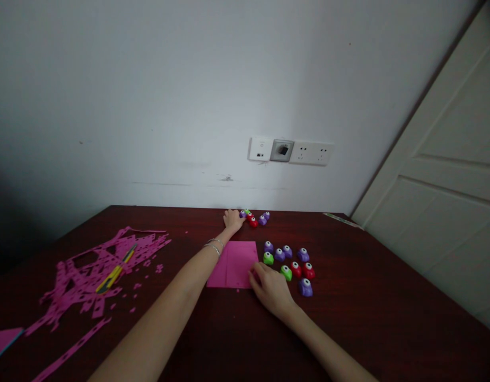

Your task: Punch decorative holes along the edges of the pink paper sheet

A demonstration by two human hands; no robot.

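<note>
Pink paper point(242, 264) lies flat mid-table, its near edge running left to right and its sides running back toward the wall; a faint line crosses it front to back. Foreshortening leaves its long axis uncertain. From the left, pink scraps point(72, 286) are heaped on the dark table point(181, 329), with a yellow knife point(114, 274) on them, slanting from near left to far right. Next, the left hand point(232, 220) reaches past the sheet, fingers partly spread and thumb side against or just beside a purple punch point(242, 214); whether it grips cannot be told. Other small punches point(253, 223) cluster there. The right hand point(271, 286) rests at the sheet's right edge, fingers loosely bent; whether they pinch the paper cannot be told. Beyond it, nine more punches point(296, 269), purple, green and red, stand with their white, eye-like tops up.
</note>
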